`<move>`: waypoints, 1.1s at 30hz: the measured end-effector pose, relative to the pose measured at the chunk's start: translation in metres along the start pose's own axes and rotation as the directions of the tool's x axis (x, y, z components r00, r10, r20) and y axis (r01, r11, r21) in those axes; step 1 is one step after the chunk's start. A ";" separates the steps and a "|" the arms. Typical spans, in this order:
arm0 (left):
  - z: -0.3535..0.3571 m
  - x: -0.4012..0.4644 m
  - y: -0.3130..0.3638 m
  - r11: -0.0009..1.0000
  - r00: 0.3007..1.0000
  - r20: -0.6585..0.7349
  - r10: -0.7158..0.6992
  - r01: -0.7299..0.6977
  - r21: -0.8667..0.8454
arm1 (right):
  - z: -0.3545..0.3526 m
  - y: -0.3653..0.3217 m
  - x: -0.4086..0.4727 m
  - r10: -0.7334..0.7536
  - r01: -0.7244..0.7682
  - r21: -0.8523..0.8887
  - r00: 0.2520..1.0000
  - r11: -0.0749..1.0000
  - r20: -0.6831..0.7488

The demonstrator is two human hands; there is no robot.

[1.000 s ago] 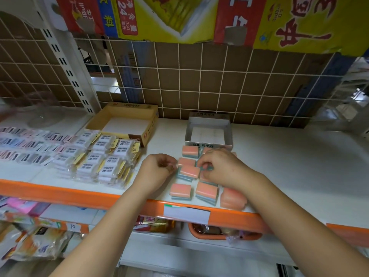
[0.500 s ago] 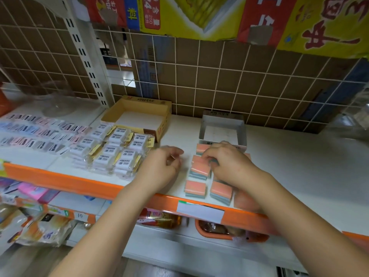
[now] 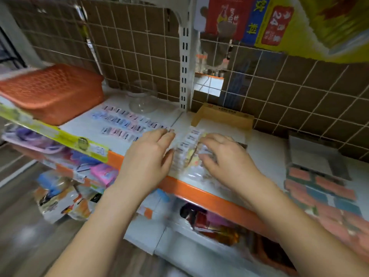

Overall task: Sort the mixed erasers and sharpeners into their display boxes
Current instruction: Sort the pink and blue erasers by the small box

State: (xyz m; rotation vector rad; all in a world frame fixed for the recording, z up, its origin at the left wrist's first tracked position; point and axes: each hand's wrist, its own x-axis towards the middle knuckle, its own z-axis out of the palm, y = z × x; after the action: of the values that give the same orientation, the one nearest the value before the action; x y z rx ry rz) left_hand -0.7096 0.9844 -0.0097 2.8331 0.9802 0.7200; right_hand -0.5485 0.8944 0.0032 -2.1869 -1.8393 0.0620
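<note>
Erasers (image 3: 188,148) in clear wrap with white labels are seen, in the blurred head view, as a stack on the shelf (image 3: 265,156), just in front of the brown box (image 3: 223,116). The stack is enclosed from both sides: the left hand (image 3: 148,156) is laid against its left side with straight fingers, and the right hand (image 3: 223,156) is curved over its right side; a true grip cannot be told. Pink and blue erasers (image 3: 323,192) are laid further right, before the grey box (image 3: 313,154). The wrapped pieces are judged light, stiff and slippery, so the stack is best pressed from both ends.
</note>
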 end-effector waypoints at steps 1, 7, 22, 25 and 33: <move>-0.005 -0.004 -0.022 1.000 1.000 0.011 -0.019 0.019 0.004 | 0.007 -0.016 0.012 0.005 -0.005 0.012 1.000 1.000 -0.009; -0.039 -0.026 -0.146 0.992 0.992 0.018 -0.124 0.124 0.039 | 0.044 -0.110 0.083 0.029 -0.026 0.050 0.998 0.998 -0.061; -0.089 -0.003 -0.373 0.965 0.965 -0.094 -0.245 0.252 0.072 | 0.096 -0.254 0.255 -0.102 0.111 0.096 0.990 0.989 -0.096; -0.094 0.018 -0.411 0.956 0.955 -0.044 -0.295 0.294 -0.010 | 0.105 -0.265 0.298 -0.141 0.146 0.105 0.988 0.984 -0.057; -0.091 0.080 -0.484 0.964 0.865 0.435 -0.249 0.265 0.023 | 0.114 -0.288 0.375 -0.181 0.178 0.038 0.943 0.983 0.278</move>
State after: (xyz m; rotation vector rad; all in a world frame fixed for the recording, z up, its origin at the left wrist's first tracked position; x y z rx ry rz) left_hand -0.9711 1.4088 0.0068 2.5785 1.2033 0.0656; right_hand -0.7785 1.3225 0.0186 -2.0780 -2.1755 0.3633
